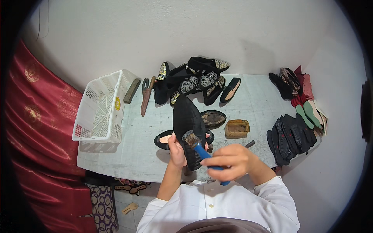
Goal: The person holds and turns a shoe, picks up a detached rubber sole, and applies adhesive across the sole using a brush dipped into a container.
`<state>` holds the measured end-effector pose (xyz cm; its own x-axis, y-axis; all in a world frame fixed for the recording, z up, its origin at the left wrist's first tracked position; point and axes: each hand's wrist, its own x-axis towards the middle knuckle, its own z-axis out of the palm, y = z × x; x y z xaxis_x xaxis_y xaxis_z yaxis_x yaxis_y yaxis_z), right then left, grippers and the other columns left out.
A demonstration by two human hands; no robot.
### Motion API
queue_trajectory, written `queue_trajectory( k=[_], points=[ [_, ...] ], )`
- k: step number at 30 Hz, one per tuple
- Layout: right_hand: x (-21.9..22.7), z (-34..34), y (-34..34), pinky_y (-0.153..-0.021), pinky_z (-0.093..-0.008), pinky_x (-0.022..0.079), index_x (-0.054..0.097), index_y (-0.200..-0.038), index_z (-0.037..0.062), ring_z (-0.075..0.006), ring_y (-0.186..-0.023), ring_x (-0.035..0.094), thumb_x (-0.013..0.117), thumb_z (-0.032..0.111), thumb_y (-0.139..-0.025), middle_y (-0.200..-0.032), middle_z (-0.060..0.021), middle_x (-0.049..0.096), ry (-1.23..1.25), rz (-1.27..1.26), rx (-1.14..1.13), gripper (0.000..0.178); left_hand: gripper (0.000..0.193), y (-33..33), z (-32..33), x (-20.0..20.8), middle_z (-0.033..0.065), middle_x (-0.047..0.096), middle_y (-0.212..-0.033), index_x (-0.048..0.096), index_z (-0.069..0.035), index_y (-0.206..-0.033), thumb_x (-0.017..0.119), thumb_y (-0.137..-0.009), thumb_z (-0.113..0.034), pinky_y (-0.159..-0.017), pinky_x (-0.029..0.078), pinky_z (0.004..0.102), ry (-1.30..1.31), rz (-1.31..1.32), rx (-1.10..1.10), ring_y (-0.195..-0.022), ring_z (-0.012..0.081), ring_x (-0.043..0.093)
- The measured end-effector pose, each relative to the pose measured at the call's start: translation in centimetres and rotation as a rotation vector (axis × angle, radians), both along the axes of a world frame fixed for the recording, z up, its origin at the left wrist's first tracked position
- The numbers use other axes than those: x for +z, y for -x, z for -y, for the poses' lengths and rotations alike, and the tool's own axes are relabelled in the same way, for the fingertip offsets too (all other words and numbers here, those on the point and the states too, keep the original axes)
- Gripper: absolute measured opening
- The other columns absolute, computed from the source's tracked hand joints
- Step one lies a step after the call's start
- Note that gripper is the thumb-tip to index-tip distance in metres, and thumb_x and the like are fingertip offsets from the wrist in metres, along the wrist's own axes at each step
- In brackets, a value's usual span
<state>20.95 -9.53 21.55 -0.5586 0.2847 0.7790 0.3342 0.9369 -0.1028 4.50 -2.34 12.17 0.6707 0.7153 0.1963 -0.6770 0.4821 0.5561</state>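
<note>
My left hand (pixel 178 152) is closed around the middle of a black ribbed shoe sole (pixel 186 114), holding it raised above the table with its long side upright. My right hand (pixel 232 161) grips a brush (pixel 202 152) with a blue handle. The brush's bristles touch the sole's face at its narrow middle. Behind the sole lies a black shoe (pixel 161 140) with a pale inside, partly hidden. Just beyond it rests an oval shoe part (pixel 214 119), brown inside with a black rim. A square yellowish tub (pixel 237 132) stands right of it.
At the left stands a white plastic basket (pixel 99 108), beside a dark block (pixel 132 91) and scissors (pixel 145 85). Black shoes with patterned toes (pixel 190 83) are piled along the wall. Black soles (pixel 287 139) are stacked at the right, below green insoles (pixel 311 112). A red curtain (pixel 46 136) hangs left.
</note>
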Motion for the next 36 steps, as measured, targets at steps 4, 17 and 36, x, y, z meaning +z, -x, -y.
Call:
queue_trajectory(
  k=[4,17,36],
  points=[
    [0.2,-0.5,-2.1,-0.050,-0.0283,0.048,0.060,-0.084,0.0058,-0.0212,-0.063,0.058,0.062,0.014,-0.066,-0.093,-0.0117,0.062,0.049,-0.083,-0.096,0.020,0.076,-0.7,0.6,0.8,0.0216,0.060,-0.091,0.046,0.005,-0.113,0.013,-0.085,-0.058,-0.065,0.051,0.0379,0.147,0.019,0.159,-0.073,0.0285,0.060],
    [-0.9,0.0,-1.5,-0.051,-0.0292,0.047,0.059,-0.084,0.0042,-0.0228,-0.064,0.057,0.062,0.012,-0.062,-0.093,-0.0122,0.063,0.034,-0.159,-0.210,0.023,0.075,-1.2,0.9,0.7,0.0220,0.059,-0.099,0.046,0.005,-0.114,0.012,-0.085,-0.056,-0.065,0.051,0.0372,0.064,0.107,0.298,-0.073,0.0271,0.060],
    [0.0,-0.2,-1.1,-0.053,-0.0286,0.047,0.062,-0.083,-0.0007,-0.0230,-0.063,0.058,0.065,0.008,-0.062,-0.089,-0.0141,0.064,0.051,-0.224,-0.119,0.022,0.076,-0.2,0.8,-0.1,0.0209,0.057,-0.109,0.043,0.004,-0.120,0.014,-0.085,-0.057,-0.065,0.051,0.0372,-0.025,-0.088,0.274,-0.081,0.0274,0.060]
  ],
)
